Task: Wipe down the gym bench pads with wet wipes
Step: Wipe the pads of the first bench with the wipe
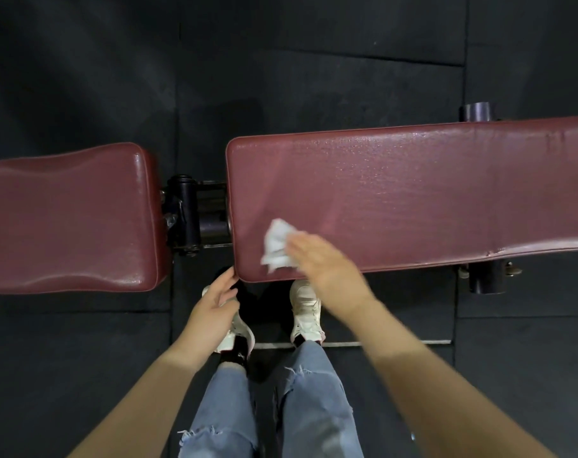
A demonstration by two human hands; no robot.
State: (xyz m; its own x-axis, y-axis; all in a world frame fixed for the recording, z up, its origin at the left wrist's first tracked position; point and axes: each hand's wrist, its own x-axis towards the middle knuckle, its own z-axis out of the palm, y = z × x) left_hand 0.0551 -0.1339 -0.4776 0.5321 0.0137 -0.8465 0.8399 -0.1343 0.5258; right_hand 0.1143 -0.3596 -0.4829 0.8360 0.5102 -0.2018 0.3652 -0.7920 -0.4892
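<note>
Two maroon padded sections lie end to end, split by a gap where the black hinge frame (195, 214) shows. The long pad (396, 193) runs from that gap out past the right edge of the view; the short pad (69, 219) runs out past the left edge. Dark rubber floor mats (82, 77) lie on all sides of the bench, with open floor beyond the far edge and on the near side where the person stands.

The right hand (327, 262) reaches over the near edge of the long pad, close to its near left corner. Its fingers are straight and flat, pressing a crumpled white wipe (276, 246) onto the pad. The hand is motion-blurred. The left hand (214, 302) is lower, beside the same corner; its fingertips touch the corner's edge and the fingers are loosely extended. Whether they grip the edge cannot be told.

The wipe sits bunched, partly under the right fingertips, just inside the near edge. The long pad's surface is grained and shiny, with a glossy sheen across its far half. A small tear or crease shows at its near edge toward the right. The short pad shows glossy wavy reflections.

White trainers (305, 309) and torn blue jeans (314, 408) stand just beside the near edge.
</note>
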